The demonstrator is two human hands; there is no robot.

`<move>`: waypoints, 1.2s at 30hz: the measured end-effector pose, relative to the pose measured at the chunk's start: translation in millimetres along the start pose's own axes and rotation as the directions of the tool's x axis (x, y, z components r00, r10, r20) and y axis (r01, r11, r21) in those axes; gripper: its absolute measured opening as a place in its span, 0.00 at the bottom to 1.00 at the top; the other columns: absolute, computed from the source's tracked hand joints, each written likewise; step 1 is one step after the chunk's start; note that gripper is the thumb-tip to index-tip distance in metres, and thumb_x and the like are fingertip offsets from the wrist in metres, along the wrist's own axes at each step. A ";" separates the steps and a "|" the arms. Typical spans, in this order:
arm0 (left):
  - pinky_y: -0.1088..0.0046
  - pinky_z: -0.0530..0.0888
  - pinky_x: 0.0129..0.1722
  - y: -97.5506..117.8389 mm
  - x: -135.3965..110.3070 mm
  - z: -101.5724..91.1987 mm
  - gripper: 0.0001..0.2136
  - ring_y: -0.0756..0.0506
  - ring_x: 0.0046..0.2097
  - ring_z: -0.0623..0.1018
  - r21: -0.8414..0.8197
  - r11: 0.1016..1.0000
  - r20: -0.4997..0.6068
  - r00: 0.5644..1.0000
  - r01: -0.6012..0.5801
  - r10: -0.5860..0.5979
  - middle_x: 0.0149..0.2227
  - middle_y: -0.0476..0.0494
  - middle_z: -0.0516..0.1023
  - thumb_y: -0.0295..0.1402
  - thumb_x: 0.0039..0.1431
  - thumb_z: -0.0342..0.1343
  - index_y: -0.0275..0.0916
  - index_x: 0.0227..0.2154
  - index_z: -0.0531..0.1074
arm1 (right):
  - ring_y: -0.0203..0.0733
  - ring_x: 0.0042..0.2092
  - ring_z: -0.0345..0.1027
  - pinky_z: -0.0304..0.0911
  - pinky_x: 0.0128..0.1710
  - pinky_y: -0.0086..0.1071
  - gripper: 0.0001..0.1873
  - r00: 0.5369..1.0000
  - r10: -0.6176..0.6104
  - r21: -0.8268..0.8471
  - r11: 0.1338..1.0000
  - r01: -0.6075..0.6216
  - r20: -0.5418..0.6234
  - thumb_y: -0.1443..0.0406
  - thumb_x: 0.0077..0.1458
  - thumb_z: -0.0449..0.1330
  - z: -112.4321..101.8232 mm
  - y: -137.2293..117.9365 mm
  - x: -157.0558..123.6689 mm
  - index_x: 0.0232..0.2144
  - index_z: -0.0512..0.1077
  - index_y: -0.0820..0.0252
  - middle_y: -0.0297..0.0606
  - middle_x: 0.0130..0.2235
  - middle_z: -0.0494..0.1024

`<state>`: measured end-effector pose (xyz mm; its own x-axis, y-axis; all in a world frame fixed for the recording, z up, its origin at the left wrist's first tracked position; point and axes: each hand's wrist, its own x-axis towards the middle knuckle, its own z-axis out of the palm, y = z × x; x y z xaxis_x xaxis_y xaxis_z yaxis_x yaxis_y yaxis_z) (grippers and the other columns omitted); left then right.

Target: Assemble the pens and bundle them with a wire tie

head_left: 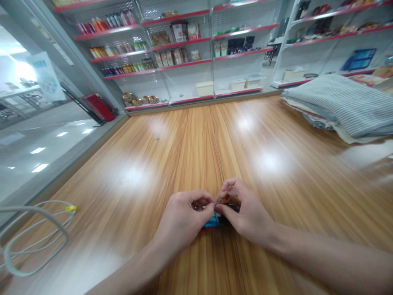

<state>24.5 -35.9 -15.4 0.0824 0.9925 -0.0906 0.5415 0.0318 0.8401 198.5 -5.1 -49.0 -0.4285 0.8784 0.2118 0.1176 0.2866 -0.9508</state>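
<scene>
Near the front middle of the wooden table, my left hand (189, 211) and my right hand (245, 209) meet at the fingertips. Thumb and index finger of each are closed in a pinch. Between them a thin pale sliver shows, too small and blurred to name. Just below the fingers lies a small blue item (212, 222) with a red lower edge, partly covered by my left hand. Something dark and brown shows under my right palm; its kind is hidden.
The wooden table (196, 143) stretches forward to shelves (184, 69) of bottles and packets. A stack of folded striped cloths (344, 104) lies at the right. A coiled white cable (39, 241) with a yellow tag is at the left. A tiny metallic bit (157, 138) sits farther back.
</scene>
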 end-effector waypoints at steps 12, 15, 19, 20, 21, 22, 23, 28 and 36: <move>0.76 0.71 0.28 3.3 -2.3 4.5 0.07 0.50 0.28 0.76 -0.003 1.000 -0.114 0.993 0.027 -0.027 0.26 0.49 0.78 0.34 0.55 0.56 0.38 0.29 0.77 | 0.40 0.36 0.68 0.66 0.37 0.35 0.06 0.977 -0.171 -0.324 0.938 0.122 -0.128 0.72 0.51 0.60 3.1 -1.0 -3.7 0.30 0.73 0.56 0.35 0.31 0.74; 0.76 0.71 0.28 4.5 -2.0 3.1 0.08 0.50 0.28 0.76 -0.022 0.999 -0.096 0.995 0.031 -0.033 0.26 0.49 0.79 0.35 0.55 0.56 0.39 0.30 0.78 | 0.41 0.37 0.67 0.66 0.37 0.36 0.08 0.973 -0.195 -0.326 0.934 0.146 -0.122 0.72 0.52 0.60 1.9 -0.5 -2.5 0.32 0.76 0.55 0.35 0.31 0.75; 0.76 0.71 0.28 4.8 -1.9 -0.3 0.09 0.49 0.28 0.76 0.031 1.000 -0.069 0.998 -0.002 0.004 0.27 0.49 0.79 0.36 0.57 0.55 0.40 0.31 0.79 | 0.42 0.37 0.64 0.64 0.38 0.38 0.06 0.966 -0.238 -0.371 0.910 0.187 -0.098 0.70 0.55 0.60 1.2 -0.5 -1.2 0.32 0.76 0.55 0.35 0.30 0.77; 0.76 0.70 0.28 4.7 -1.8 -1.4 0.09 0.49 0.29 0.76 0.063 0.998 -0.064 0.998 -0.023 0.027 0.27 0.49 0.79 0.36 0.57 0.55 0.41 0.31 0.79 | 0.42 0.37 0.64 0.64 0.38 0.39 0.06 0.965 -0.248 -0.385 0.902 0.198 -0.085 0.69 0.55 0.59 1.2 -0.5 -0.9 0.32 0.76 0.55 0.35 0.31 0.77; 0.75 0.70 0.29 4.7 -1.7 -2.5 0.09 0.49 0.29 0.75 0.096 0.994 -0.058 0.997 -0.048 0.053 0.27 0.49 0.79 0.36 0.58 0.54 0.41 0.31 0.79 | 0.42 0.37 0.63 0.63 0.38 0.40 0.06 0.964 -0.255 -0.396 0.895 0.207 -0.073 0.69 0.56 0.59 1.2 -0.6 -0.7 0.32 0.76 0.55 0.36 0.31 0.77; 0.75 0.70 0.30 4.9 -1.4 -3.6 0.09 0.49 0.29 0.75 0.127 0.989 -0.051 0.995 -0.074 0.081 0.28 0.49 0.79 0.36 0.58 0.54 0.41 0.31 0.79 | 0.42 0.37 0.63 0.63 0.38 0.40 0.07 0.964 -0.258 -0.403 0.890 0.212 -0.064 0.69 0.57 0.59 1.2 -0.8 -0.6 0.33 0.76 0.55 0.36 0.31 0.76; 0.75 0.70 0.30 5.2 -1.1 -4.7 0.09 0.50 0.29 0.75 0.151 0.984 -0.043 0.993 -0.099 0.106 0.28 0.49 0.79 0.35 0.58 0.54 0.42 0.31 0.79 | 0.42 0.37 0.62 0.63 0.38 0.40 0.07 0.965 -0.256 -0.408 0.888 0.211 -0.058 0.69 0.57 0.58 1.1 -1.1 -0.6 0.33 0.76 0.55 0.36 0.31 0.76; 0.75 0.67 0.31 8.8 0.4 -8.6 0.09 0.50 0.28 0.73 0.230 0.958 -0.011 0.983 -0.173 0.181 0.27 0.50 0.78 0.33 0.59 0.53 0.42 0.30 0.78 | 0.43 0.38 0.62 0.62 0.39 0.40 0.06 0.972 -0.233 -0.417 0.886 0.205 -0.018 0.70 0.58 0.57 0.8 -4.1 -2.1 0.32 0.74 0.57 0.37 0.31 0.74; 0.76 0.65 0.28 5.8 1.9 -5.8 0.06 0.51 0.27 0.70 0.187 0.981 -0.017 0.998 -0.054 0.059 0.25 0.51 0.74 0.35 0.58 0.54 0.41 0.30 0.75 | 0.44 0.42 0.61 0.62 0.42 0.40 0.06 0.979 -0.204 -0.399 0.900 0.176 -0.027 0.72 0.58 0.54 2.7 -4.8 -4.7 0.32 0.70 0.59 0.41 0.37 0.68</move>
<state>22.9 -33.2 -7.6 0.0994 0.9945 -0.0319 0.6830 -0.0449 0.7290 197.5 -11.6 -46.0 -0.4188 0.8116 0.4072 0.3873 0.5653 -0.7283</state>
